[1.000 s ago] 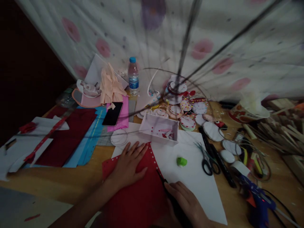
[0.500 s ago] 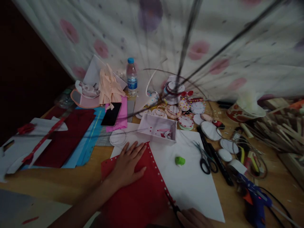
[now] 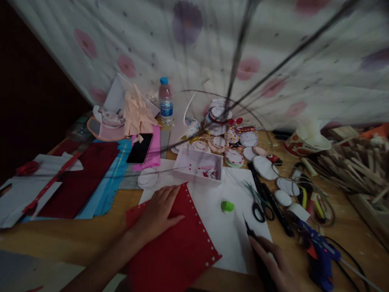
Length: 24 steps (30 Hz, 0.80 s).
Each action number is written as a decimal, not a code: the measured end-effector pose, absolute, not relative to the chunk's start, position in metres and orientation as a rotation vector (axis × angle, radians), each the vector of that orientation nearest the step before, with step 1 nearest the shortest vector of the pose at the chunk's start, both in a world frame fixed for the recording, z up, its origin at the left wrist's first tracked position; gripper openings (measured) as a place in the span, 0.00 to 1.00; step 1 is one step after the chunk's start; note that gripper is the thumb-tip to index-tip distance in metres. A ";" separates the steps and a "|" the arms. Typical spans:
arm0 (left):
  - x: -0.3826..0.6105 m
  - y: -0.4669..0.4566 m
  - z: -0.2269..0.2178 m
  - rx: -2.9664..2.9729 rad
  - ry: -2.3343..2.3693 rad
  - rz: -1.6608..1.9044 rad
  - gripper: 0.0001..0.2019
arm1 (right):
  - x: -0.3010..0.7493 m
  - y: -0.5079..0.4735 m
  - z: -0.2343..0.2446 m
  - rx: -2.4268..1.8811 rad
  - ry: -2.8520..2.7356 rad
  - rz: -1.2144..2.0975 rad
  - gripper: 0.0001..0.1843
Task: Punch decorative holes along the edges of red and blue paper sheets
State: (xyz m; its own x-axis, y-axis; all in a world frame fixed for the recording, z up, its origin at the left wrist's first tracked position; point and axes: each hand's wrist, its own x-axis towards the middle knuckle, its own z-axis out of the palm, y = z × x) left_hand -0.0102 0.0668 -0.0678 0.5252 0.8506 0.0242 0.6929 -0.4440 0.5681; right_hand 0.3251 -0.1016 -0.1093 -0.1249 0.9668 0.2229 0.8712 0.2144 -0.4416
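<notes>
My left hand (image 3: 161, 205) lies flat on a red sheet (image 3: 174, 239), fingers together and thumb out. White dots run along the sheet's edges; it looks like felt or cloth. At the lower right, my right hand (image 3: 273, 259) is wrapped around a black pointed tool (image 3: 249, 232), its thin tip raised toward the upper left and apart from the red sheet. I cannot tell the tool's exact kind. White paper (image 3: 209, 202) lies partly under the sheet, with a small green object (image 3: 227, 206) on it. Black-handled scissors (image 3: 259, 211) rest at the paper's right.
A white box (image 3: 197, 178) with small pieces stands behind the sheet. To the right lie a blue glue gun (image 3: 323, 257), a black pen-like stick (image 3: 279, 211) and wooden sticks (image 3: 349, 166). At left are felt sheets (image 3: 82, 178), a phone (image 3: 140, 149) and a bottle (image 3: 165, 103).
My right hand has moved up and right, taking the black tool off the red sheet's lower right corner. My left hand stays on the sheet, fingers now closer together. The view has shifted slightly.
</notes>
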 end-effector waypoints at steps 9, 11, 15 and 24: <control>-0.019 0.076 -0.064 2.025 1.259 0.502 0.17 | 0.291 -0.046 -0.087 -1.710 -1.996 0.177 0.26; -0.019 0.076 -0.056 2.013 1.210 0.517 0.10 | 0.275 -0.044 -0.077 -1.629 -1.958 0.334 0.23; -0.020 0.079 -0.031 2.032 1.118 0.547 0.07 | 0.236 -0.027 -0.055 -1.608 -1.862 0.801 0.22; 0.003 0.041 -0.026 2.341 1.460 0.749 0.28 | 0.196 0.003 -0.047 -1.640 -1.793 1.154 0.11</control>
